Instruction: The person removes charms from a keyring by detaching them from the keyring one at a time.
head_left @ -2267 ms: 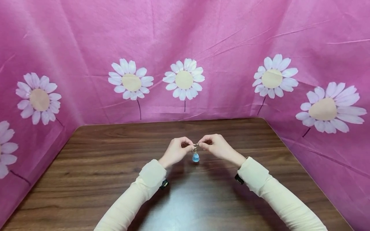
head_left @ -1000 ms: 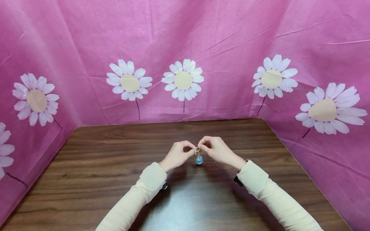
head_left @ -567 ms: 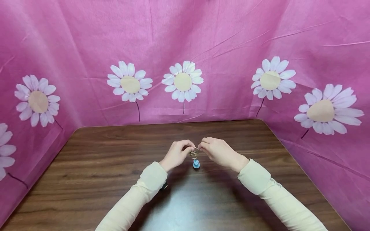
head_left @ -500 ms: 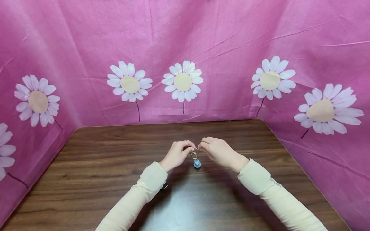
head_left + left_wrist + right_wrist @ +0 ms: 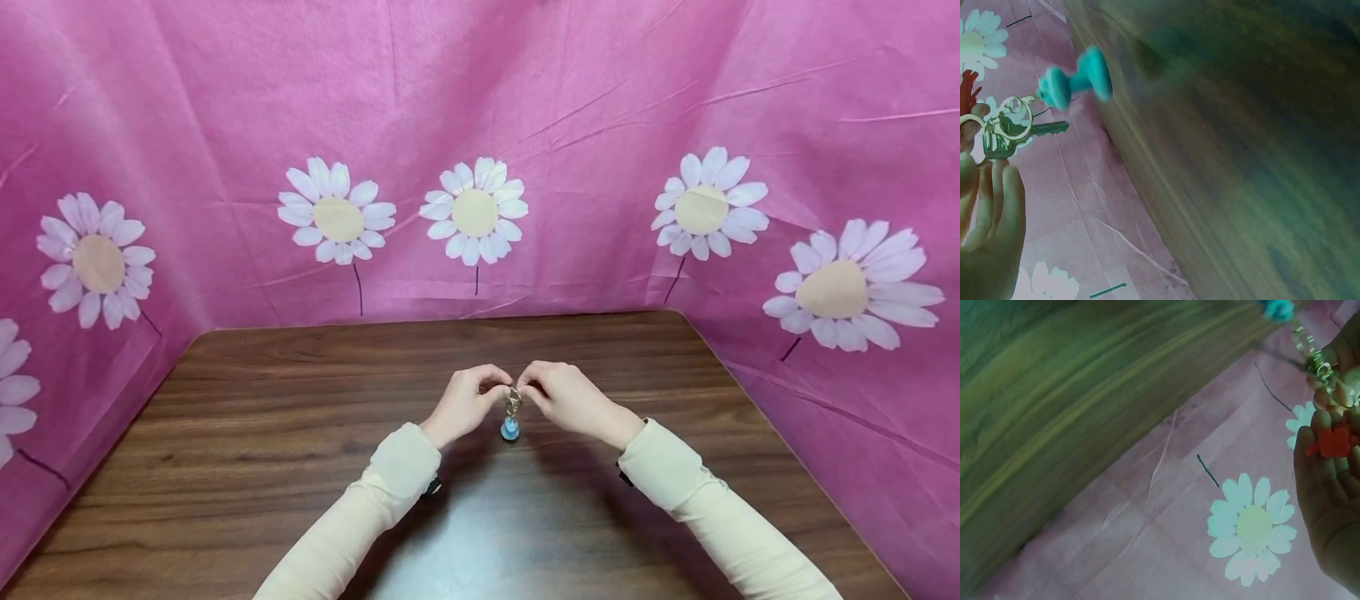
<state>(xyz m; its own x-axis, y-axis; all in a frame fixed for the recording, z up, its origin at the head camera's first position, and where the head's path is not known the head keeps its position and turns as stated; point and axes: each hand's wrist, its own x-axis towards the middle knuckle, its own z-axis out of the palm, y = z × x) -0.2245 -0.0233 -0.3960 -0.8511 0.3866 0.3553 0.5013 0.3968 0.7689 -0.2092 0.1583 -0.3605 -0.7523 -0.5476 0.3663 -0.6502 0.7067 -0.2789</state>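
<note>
In the head view my left hand (image 5: 467,404) and right hand (image 5: 573,400) meet fingertip to fingertip above the table. My left thumb and fingers pinch a gold key ring (image 5: 513,400). From it dangles a small light-blue charm (image 5: 510,429), shaped like a dumbbell in the left wrist view. A metal key (image 5: 1050,128) also hangs on the rings, beside my left fingers (image 5: 1013,194). A small red charm (image 5: 1335,441) lies within my curled right fingers in the right wrist view; the right hand hides it in the head view. The right fingertips are right at the ring.
The brown wood-grain table (image 5: 262,467) spreads under both forearms. Pink cloth (image 5: 585,108) printed with white daisies closes off the back and both sides. Each cream sleeve (image 5: 405,462) has a small dark device (image 5: 433,485) below the cuff.
The hands stay together while the key ring turns between them. The blue charm swings and now hangs slightly lower than at first. The right hand has shifted its grip and come back nearer the left.
</note>
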